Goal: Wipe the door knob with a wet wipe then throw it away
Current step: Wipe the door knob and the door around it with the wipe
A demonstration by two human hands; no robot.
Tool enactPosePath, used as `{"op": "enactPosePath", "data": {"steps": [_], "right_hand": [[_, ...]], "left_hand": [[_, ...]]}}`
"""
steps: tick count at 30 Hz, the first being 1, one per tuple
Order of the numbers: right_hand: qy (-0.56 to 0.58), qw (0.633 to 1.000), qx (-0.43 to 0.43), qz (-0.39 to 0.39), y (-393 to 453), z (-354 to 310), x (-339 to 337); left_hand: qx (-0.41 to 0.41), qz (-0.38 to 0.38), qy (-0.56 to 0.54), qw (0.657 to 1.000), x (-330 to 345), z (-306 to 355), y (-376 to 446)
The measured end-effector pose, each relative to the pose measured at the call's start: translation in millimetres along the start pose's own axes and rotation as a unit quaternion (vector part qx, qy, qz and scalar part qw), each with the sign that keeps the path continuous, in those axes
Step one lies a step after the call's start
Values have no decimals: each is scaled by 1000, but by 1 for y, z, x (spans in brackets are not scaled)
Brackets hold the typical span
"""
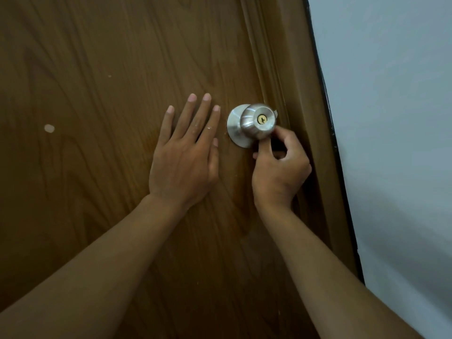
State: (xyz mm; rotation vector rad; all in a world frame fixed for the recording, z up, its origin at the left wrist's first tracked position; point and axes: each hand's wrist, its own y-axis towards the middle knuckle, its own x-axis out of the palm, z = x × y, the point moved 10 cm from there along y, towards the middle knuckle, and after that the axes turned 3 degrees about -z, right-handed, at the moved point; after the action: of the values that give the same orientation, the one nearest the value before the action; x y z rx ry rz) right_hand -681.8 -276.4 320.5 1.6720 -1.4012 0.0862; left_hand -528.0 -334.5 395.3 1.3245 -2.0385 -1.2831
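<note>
A round brushed-steel door knob (pixel 256 121) with a brass keyhole sits on a brown wooden door (pixel 97 94), close to the door's right edge. My right hand (pixel 278 167) curls around the knob's lower right side, with the thumb against its underside. A small white sliver of the wet wipe (pixel 276 113) shows behind the knob's right side; the rest of the wipe is hidden by the knob and my fingers. My left hand (pixel 188 152) lies flat on the door just left of the knob, fingers straight and spread.
The brown door frame (pixel 305 94) runs along the right of the knob. Beyond it is a pale grey wall (pixel 391 118). A small pale chip (pixel 49 128) marks the door at the left.
</note>
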Motion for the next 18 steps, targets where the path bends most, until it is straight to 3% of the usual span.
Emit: {"op": "enactPosePath", "data": {"steps": [3,12,14,18], "right_hand": [[-14,999,-49,-18,-11,3,-4],[-76,994,-70,-34,-12,-4,2],[-57,997,-27,-48,-15,2,1],[115,976,180,-30,-8,14,2]], "left_hand": [[2,-1,1,1000,0,1,0],[-1,3,-4,1000,0,0,0],[-2,2,-5,1000,0,1,0],[-1,-1,-2,1000,0,0,0]]}}
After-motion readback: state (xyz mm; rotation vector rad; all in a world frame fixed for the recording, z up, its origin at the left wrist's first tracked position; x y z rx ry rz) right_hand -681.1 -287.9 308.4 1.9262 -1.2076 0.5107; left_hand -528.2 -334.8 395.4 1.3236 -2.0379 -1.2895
